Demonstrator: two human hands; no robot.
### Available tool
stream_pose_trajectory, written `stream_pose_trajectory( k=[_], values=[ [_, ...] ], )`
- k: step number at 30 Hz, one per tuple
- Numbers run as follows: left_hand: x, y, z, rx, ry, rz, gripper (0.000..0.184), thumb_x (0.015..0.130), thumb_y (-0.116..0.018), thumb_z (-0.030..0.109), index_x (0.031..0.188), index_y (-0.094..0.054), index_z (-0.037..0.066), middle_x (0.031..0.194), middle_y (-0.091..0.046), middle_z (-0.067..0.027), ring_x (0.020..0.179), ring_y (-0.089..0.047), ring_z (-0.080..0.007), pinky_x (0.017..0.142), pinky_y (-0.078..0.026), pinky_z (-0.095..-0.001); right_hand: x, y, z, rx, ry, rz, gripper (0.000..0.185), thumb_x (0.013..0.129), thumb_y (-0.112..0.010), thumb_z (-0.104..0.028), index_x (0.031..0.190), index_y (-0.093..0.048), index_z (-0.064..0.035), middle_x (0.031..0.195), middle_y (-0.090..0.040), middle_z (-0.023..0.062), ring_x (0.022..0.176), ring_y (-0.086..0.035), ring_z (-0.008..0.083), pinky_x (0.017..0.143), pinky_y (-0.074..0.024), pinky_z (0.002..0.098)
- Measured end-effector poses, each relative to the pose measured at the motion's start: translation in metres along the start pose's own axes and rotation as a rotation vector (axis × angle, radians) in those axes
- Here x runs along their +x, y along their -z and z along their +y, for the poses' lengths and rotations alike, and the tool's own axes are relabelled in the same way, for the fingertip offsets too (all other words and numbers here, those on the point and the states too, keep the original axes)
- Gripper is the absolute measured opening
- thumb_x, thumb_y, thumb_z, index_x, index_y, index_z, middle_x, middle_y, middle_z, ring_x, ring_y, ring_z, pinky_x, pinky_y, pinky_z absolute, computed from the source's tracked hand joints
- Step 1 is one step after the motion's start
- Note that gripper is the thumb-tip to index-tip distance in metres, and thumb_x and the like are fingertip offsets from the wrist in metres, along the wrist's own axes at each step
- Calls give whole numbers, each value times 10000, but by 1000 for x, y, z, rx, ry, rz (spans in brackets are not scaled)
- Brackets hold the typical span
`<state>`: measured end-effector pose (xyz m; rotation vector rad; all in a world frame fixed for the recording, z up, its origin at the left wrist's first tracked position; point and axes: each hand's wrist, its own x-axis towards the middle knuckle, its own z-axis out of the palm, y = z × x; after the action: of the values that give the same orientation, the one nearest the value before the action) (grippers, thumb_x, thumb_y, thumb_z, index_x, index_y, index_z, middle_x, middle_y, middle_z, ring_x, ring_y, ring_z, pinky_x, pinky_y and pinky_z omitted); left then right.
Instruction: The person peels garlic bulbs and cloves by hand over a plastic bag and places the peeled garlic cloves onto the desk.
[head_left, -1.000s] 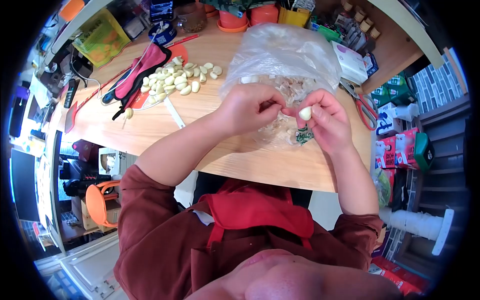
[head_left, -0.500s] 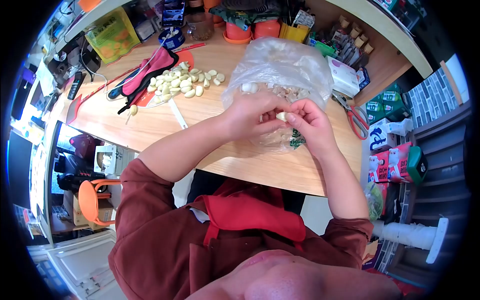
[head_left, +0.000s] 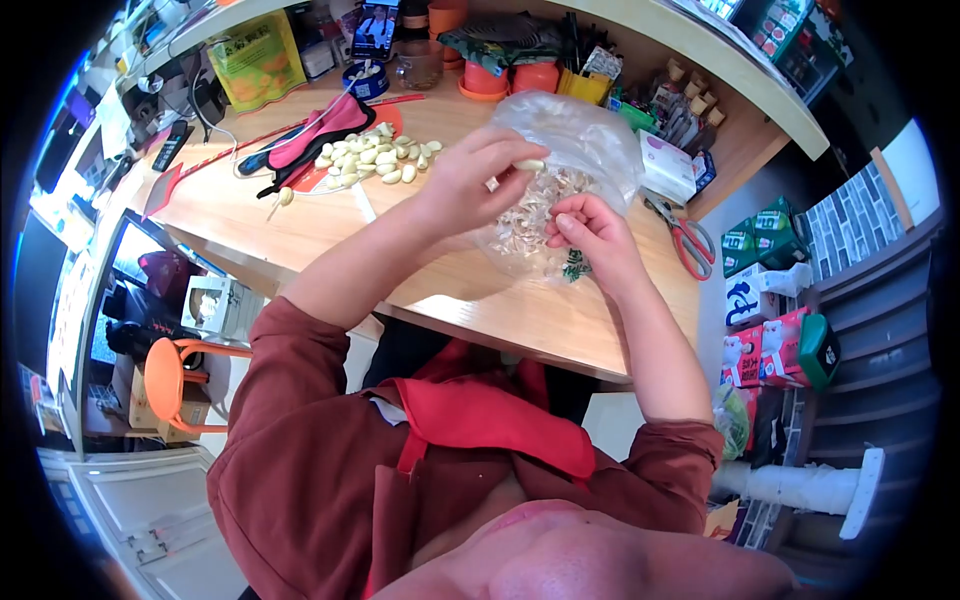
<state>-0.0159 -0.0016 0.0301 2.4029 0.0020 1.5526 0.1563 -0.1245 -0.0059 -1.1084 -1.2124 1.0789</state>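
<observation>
Garlic clove [head_left: 532, 165] between left hand's [head_left: 472, 182] fingertips, above the plastic bag [head_left: 600, 135] — right hand [head_left: 594, 236] curled nearby, grasp unclear

Light wood grain covers the smooth surface [head_left: 300, 222], glossy where light catches its 6 o'clock edge. At 1 o'clock, the bag [head_left: 590, 130] is thin, crinkled, translucent plastic; the scissors [head_left: 674, 222] at 2 o'clock have metal blades, and the sleeves [head_left: 290, 355] are matt cloth.

Left of the phone [head_left: 375, 28] stands a yellow pouch [head_left: 257, 62]; just right of the phone, a glass cup [head_left: 420, 66]. In front of it lies a pink mask [head_left: 316, 138], with a remote [head_left: 172, 146] farther left. Scissors [head_left: 681, 228] lie well to its right.
</observation>
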Motion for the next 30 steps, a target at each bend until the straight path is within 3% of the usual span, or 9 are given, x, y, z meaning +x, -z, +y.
stream_pose_trajectory(
  k=[7,8,10,16,21,27,30],
  values=[
    [-5,74,-23,234,271,104,200,779,-622,65,979,-620,57,810,-588,-72,688,-575,-153,601,-475,-252,1,-1,-2,-42,3,-46,178,873,-560,-149,992,-543,-17,861,-593,59,767,-576,123,721,-473,248],
    [-12,88,-37,362,259,48,193,783,-619,90,971,-616,49,813,-594,-82,692,-578,-185,613,-472,-264,0,-2,-3,-55,-3,-51,175,873,-560,-143,992,-543,-16,860,-593,59,766,-576,123,720,-473,247],
    [-33,109,-64,462,430,-34,186,779,-615,123,953,-627,58,843,-613,-105,739,-581,-253,669,-471,-321,-1,-3,-3,-65,-12,-60,168,873,-558,-132,992,-545,-13,858,-593,58,764,-575,122,719,-475,246],
    [-71,140,-120,733,550,-183,171,757,-596,135,904,-653,68,842,-635,-129,829,-564,-316,774,-438,-403,2,0,1,-66,-20,-81,160,864,-575,-135,962,-557,-9,851,-599,42,767,-582,112,701,-483,241],
    [-78,145,-135,727,367,-297,181,752,-578,109,911,-655,70,810,-628,-160,806,-594,-311,802,-444,-386,0,0,-2,-98,-32,-74,155,862,-579,-138,952,-561,-13,835,-596,35,764,-579,110,697,-480,241],
    [-69,211,-116,609,660,-245,232,817,-551,181,1016,-633,97,921,-635,-144,846,-609,-281,734,-474,-355,2,1,0,-105,-31,-66,127,859,-578,-128,930,-567,-23,808,-590,27,736,-565,107,693,-471,240],
    [-88,245,-97,618,836,-252,212,799,-577,172,976,-640,74,841,-645,-95,772,-613,-204,701,-471,-304,1,-3,-2,-123,-35,-61,122,854,-584,-119,928,-570,-23,804,-586,21,735,-559,101,691,-467,238]
  ],
)
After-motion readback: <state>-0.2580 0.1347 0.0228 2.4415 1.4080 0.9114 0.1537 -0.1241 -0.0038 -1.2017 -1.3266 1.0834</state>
